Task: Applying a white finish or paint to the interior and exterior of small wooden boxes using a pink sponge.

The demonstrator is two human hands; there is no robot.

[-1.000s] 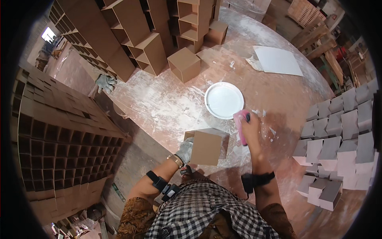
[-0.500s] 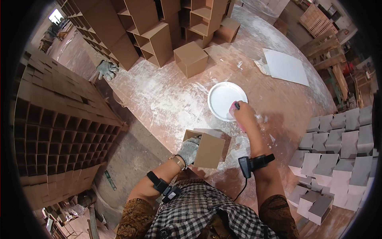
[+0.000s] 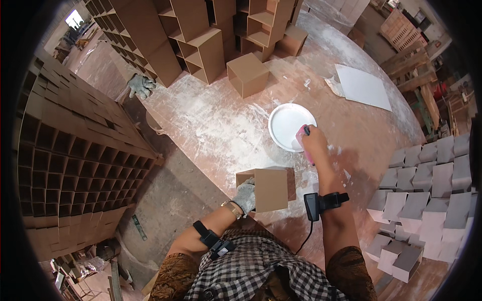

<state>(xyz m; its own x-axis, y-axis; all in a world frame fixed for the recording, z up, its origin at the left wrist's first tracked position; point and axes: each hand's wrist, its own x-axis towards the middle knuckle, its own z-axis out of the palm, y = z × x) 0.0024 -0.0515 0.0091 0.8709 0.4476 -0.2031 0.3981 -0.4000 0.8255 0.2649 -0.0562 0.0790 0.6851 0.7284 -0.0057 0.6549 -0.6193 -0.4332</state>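
Over the white-dusted table (image 3: 211, 130), the right hand (image 3: 315, 145) grips a pink brush (image 3: 303, 140), its tip in the round white dish (image 3: 286, 125). Nearer the body, the gloved left hand (image 3: 245, 195) clasps the left side of a small brown box (image 3: 270, 188). Grey-painted boxes (image 3: 427, 195) stack at right; another glove (image 3: 141, 85) lies far left.

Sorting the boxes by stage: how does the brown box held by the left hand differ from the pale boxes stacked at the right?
The held box is bare brown; the stacked boxes are pale grey-white. The held box sits alone in front of the person, gripped by the gloved left hand; the stacked boxes lie in packed rows, untouched. Both are cube-shaped and look alike in size.
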